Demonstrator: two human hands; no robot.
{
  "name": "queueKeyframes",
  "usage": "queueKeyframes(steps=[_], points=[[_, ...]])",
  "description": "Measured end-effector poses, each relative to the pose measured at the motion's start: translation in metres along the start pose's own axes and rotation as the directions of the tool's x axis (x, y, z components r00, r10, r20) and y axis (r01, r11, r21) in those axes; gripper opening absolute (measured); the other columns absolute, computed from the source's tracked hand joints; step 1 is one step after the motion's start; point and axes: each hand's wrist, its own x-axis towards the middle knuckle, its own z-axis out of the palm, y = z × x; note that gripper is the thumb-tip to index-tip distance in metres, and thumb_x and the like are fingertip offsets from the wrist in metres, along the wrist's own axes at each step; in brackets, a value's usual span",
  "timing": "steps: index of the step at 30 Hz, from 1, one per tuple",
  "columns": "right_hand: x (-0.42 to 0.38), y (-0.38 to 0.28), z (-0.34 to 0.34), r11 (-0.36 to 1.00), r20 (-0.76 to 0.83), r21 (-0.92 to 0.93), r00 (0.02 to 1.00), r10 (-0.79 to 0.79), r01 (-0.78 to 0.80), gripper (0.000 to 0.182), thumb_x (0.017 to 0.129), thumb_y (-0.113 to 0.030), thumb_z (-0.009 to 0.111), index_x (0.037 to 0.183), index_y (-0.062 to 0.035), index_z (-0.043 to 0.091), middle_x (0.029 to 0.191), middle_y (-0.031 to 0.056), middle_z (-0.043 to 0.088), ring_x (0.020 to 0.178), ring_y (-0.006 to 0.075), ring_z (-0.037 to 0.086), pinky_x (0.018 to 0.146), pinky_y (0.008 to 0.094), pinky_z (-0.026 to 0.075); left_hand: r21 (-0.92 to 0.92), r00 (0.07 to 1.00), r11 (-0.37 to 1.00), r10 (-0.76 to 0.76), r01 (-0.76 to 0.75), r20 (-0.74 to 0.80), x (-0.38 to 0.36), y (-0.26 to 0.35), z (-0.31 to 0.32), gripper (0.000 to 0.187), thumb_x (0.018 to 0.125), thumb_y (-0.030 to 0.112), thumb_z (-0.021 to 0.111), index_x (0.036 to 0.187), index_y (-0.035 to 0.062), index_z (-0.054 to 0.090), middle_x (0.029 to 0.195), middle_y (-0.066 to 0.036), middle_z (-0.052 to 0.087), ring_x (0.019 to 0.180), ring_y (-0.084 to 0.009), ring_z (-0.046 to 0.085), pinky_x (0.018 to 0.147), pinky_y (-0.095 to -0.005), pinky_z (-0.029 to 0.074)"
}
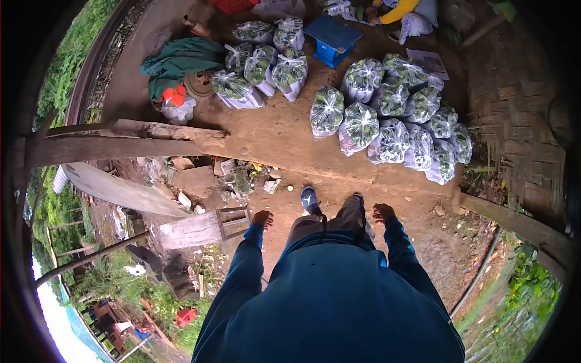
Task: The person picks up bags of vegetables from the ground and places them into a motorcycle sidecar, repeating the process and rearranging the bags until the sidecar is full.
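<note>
My left hand (263, 218) hangs at my side above the dirt, its fingers loosely spread and holding nothing. On the other side my right hand (382, 212) also hangs free, fingers a little bent and apart. Ahead of me, a large group of clear plastic bags (359, 127) packed with green leafy produce stands upright on the earthen floor. Farther left stands a smaller group of similar bags (260, 65). Neither hand touches a bag. Between and behind the groups sits a blue platform scale (333, 37).
Another person's yellow sleeve (399, 11) shows at the top, beside a sheet of paper (428, 63). A green cloth (181, 60) lies at left. Wooden beams (115, 148) and a woven wall (514, 121) flank the entrance. A wooden stool (203, 228) lies near my left hand.
</note>
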Motion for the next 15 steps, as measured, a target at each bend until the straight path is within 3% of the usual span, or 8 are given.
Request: queueKeyframes(steps=[1, 2, 3, 4, 9, 11, 13, 15], points=[[0.006, 0.013, 0.008, 0.998, 0.009, 0.066, 1.000, -0.001, 0.000, 0.027, 0.080, -0.037, 0.054, 0.089, -0.0113, 0.055, 0.073, 0.0008, 0.051, 0.058, 0.0140, 0.051, 0.049, 0.0313, 0.043, -0.097, 0.995, 0.995, -0.002, 0.011, 0.096, 0.015, 0.007, -0.020, 0.016, 0.077, 0.028, 0.046, 0.071, 0.0128, 0.049, 0.056, 0.003, 0.041, 0.041, -0.0067, 0.034, 0.036, -0.0212, 0.023], [0.005, 0.021, 0.013, 0.995, 0.016, 0.096, 0.999, 0.036, -0.037, 0.027, 0.080, -0.037, 0.054, 0.090, -0.0115, 0.055, 0.074, 0.0008, 0.052, 0.059, 0.0147, 0.052, 0.049, 0.0322, 0.043, -0.162, 1.000, 0.987, 0.004, 0.001, 0.031, -0.005, 0.032, -0.017, 0.031, 0.074, 0.021, 0.049, 0.051, 0.0181, 0.028, 0.045, 0.006, 0.027, 0.033, -0.0064, 0.022, 0.032, -0.0228, 0.014], [0.003, 0.027, 0.018, 0.990, 0.027, 0.119, 0.997, 0.070, -0.073, 0.027, 0.079, -0.037, 0.055, 0.090, -0.0118, 0.055, 0.074, 0.0008, 0.052, 0.061, 0.0154, 0.054, 0.050, 0.0332, 0.044, -0.255, 0.964, 0.966, 0.030, 0.040, 0.263, 0.017, 0.039, -0.037, 0.031, 0.075, 0.021, 0.045, 0.051, 0.0196, 0.026, 0.046, 0.007, 0.024, 0.033, -0.0061, 0.019, 0.032, -0.0228, 0.013], [0.002, 0.036, 0.019, 0.987, 0.036, 0.138, 0.996, 0.076, -0.080, 0.027, 0.079, -0.037, 0.055, 0.090, -0.0118, 0.055, 0.075, 0.0012, 0.053, 0.063, 0.0161, 0.054, 0.051, 0.0341, 0.044, -0.142, 0.993, 0.990, 0.021, -0.005, 0.113, 0.008, 0.056, -0.035, 0.029, 0.076, 0.021, 0.042, 0.052, 0.0196, 0.026, 0.046, 0.008, 0.021, 0.035, -0.0060, 0.019, 0.032, -0.0230, 0.012], [0.005, 0.082, 0.010, 0.963, -0.026, 0.182, 0.978, 0.206, -0.199, 0.025, 0.079, -0.033, 0.055, 0.087, -0.0097, 0.054, 0.068, 0.0041, 0.048, 0.058, 0.0170, 0.051, 0.047, 0.0334, 0.042, -0.016, 0.987, 0.987, 0.161, -0.161, -0.017, -0.003, 0.094, -0.027, 0.020, 0.078, 0.023, 0.042, 0.060, 0.0180, 0.037, 0.051, 0.007, 0.028, 0.040, -0.0046, 0.026, 0.035, -0.0211, 0.015], [0.009, 0.083, 0.002, 0.945, -0.048, 0.143, 0.952, 0.303, -0.293, 0.020, 0.078, -0.027, 0.055, 0.083, -0.0082, 0.052, 0.064, 0.0045, 0.044, 0.050, 0.0159, 0.045, 0.041, 0.0316, 0.038, -0.180, 0.979, 0.967, 0.196, -0.182, 0.064, -0.018, 0.096, -0.017, 0.019, 0.079, 0.022, 0.040, 0.060, 0.0179, 0.035, 0.051, 0.008, 0.024, 0.040, -0.0040, 0.023, 0.034, -0.0201, 0.013], [0.019, 0.080, -0.007, 0.950, -0.059, 0.160, 0.959, 0.279, -0.266, 0.015, 0.076, -0.022, 0.055, 0.078, -0.0081, 0.050, 0.061, 0.0031, 0.042, 0.044, 0.0142, 0.040, 0.037, 0.0303, 0.033, 0.074, 0.947, 0.953, 0.300, -0.293, -0.115, -0.041, 0.099, 0.001, 0.017, 0.080, 0.023, 0.041, 0.064, 0.0183, 0.041, 0.050, 0.008, 0.027, 0.039, -0.0040, 0.026, 0.035, -0.0225, 0.017], [0.049, 0.086, -0.029, 0.930, 0.210, 0.255, 0.954, 0.215, -0.266, 0.012, 0.077, -0.020, 0.055, 0.076, -0.0088, 0.051, 0.058, 0.0011, 0.041, 0.041, 0.0126, 0.038, 0.035, 0.0288, 0.030, 0.205, 0.974, 0.953, 0.225, -0.222, 0.007, -0.006, 0.087, -0.014, 0.016, 0.080, 0.026, 0.043, 0.069, 0.0161, 0.048, 0.053, 0.006, 0.037, 0.042, -0.0058, 0.033, 0.036, -0.0246, 0.022]])
